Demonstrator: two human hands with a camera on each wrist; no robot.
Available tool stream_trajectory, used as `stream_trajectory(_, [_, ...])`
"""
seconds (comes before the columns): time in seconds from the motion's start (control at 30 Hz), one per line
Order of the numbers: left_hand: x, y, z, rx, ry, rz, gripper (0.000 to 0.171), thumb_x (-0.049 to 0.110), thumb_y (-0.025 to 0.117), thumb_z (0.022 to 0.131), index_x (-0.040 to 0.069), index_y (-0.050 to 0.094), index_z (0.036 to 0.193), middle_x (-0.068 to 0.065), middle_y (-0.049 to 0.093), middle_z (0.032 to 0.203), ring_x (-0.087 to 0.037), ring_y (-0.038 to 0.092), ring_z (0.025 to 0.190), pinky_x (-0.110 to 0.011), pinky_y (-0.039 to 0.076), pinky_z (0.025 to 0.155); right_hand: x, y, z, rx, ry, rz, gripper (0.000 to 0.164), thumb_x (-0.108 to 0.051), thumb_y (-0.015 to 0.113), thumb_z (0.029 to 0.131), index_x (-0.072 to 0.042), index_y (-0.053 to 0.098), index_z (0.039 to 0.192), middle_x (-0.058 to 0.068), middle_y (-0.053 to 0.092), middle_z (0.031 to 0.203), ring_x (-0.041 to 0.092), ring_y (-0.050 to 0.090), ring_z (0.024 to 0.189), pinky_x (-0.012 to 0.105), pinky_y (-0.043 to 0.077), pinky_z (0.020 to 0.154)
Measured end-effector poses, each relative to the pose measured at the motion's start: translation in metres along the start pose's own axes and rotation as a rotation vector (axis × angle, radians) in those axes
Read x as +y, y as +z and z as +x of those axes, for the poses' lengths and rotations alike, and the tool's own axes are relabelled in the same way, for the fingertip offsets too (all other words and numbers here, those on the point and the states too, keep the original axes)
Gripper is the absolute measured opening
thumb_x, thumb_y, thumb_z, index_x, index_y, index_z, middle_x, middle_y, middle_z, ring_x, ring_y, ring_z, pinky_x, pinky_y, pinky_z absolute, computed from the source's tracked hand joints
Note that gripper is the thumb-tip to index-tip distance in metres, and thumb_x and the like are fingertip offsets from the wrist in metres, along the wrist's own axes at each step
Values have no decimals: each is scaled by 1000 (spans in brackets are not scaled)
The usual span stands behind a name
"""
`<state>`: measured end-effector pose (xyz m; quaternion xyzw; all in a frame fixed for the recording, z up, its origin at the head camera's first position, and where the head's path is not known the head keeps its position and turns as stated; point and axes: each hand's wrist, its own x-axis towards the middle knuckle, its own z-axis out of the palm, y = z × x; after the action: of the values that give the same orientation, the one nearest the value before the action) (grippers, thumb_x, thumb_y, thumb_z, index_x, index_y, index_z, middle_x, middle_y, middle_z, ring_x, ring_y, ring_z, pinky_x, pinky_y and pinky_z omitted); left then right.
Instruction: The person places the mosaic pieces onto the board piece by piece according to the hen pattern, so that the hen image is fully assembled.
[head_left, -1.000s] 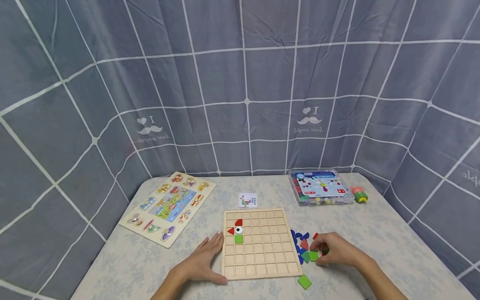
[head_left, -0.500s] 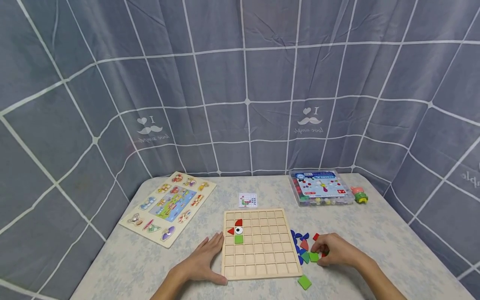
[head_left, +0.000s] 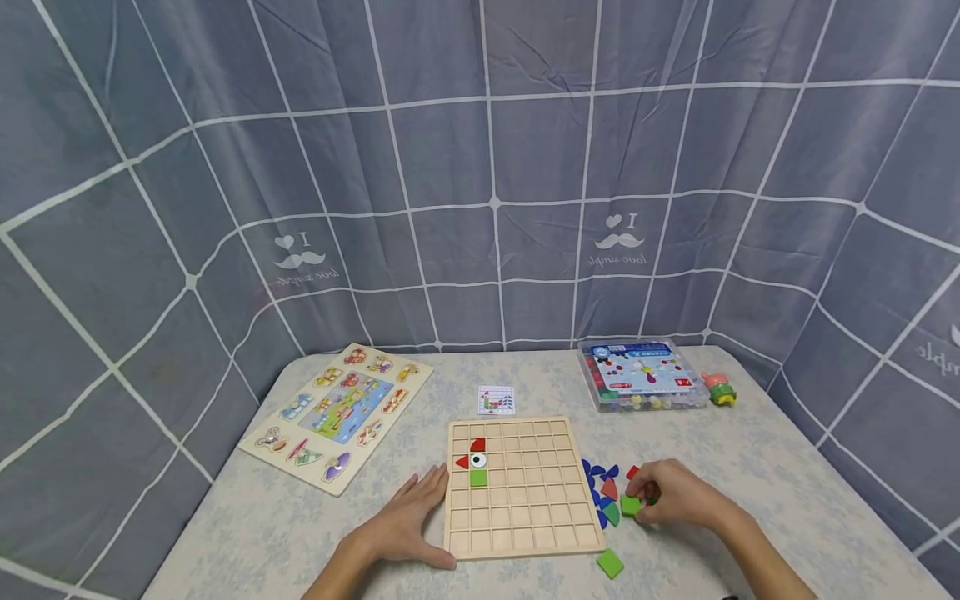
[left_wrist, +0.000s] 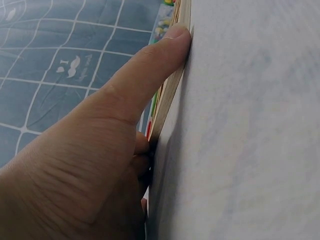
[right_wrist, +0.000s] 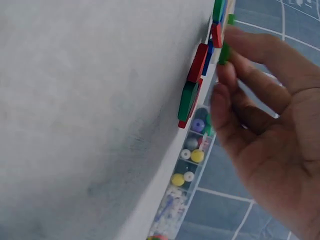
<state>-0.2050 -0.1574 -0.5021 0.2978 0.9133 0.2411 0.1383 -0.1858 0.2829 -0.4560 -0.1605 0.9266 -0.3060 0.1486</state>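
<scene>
A wooden grid board [head_left: 517, 500] lies on the table with a red quarter-circle [head_left: 477, 445], a red triangle [head_left: 462, 462], a white eye disc [head_left: 477, 460] and a green square [head_left: 478, 477] in its upper left cells. My left hand [head_left: 405, 521] rests flat at the board's left edge, thumb on the lower corner, as the thumb [left_wrist: 150, 65] shows in the left wrist view. To the right of the board, my right hand [head_left: 678, 496] pinches a green square tile [head_left: 630, 506] between thumb and fingers, just over the loose pieces.
Blue pieces [head_left: 595, 498], a red piece [head_left: 609, 489] and a dark green one [head_left: 612, 513] lie beside the board. Another green square [head_left: 611, 564] is nearer me. Behind stand a pattern card [head_left: 496, 400], a bead box [head_left: 643, 375], a toy figure [head_left: 720, 389] and a picture puzzle [head_left: 337, 417].
My right hand has taken hold of the green square tile and raised it a little from the loose pieces. The left hand and the board stay where they were.
</scene>
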Motion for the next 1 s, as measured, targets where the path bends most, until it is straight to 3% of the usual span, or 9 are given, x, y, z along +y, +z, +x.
stream_trajectory(0.23, [0,-1,-1,0,-5,-4,129,67,78,64,-1,16,154,-16,15,163,-32,15,152,-57,11,122,-13,2,10,31,-34,-31,21,-16,83,72,-12,75,92,-5,63,79,6,48,68,20,42,56])
stream_trajectory(0.4, [2,-2,-1,3,-2,-7,129,66,79,64,-2,17,154,-17,15,163,-32,16,151,-58,11,122,-27,7,22,37,-125,-22,19,-15,81,74,-13,74,91,-6,64,79,3,49,66,20,44,56])
stream_trajectory(0.6, [3,-2,-2,8,4,-7,130,66,79,63,-3,17,154,-18,15,163,-33,16,151,-58,11,122,-56,12,39,30,-224,-20,17,-14,81,76,-11,74,91,-2,66,78,1,50,65,19,47,56])
stream_trajectory(1.0, [3,-1,-1,9,2,-4,129,66,79,63,-2,17,154,-18,15,163,-32,16,152,-57,11,122,-108,38,71,32,-302,-76,16,-16,82,75,-15,76,91,-8,69,89,6,53,76,19,46,65])
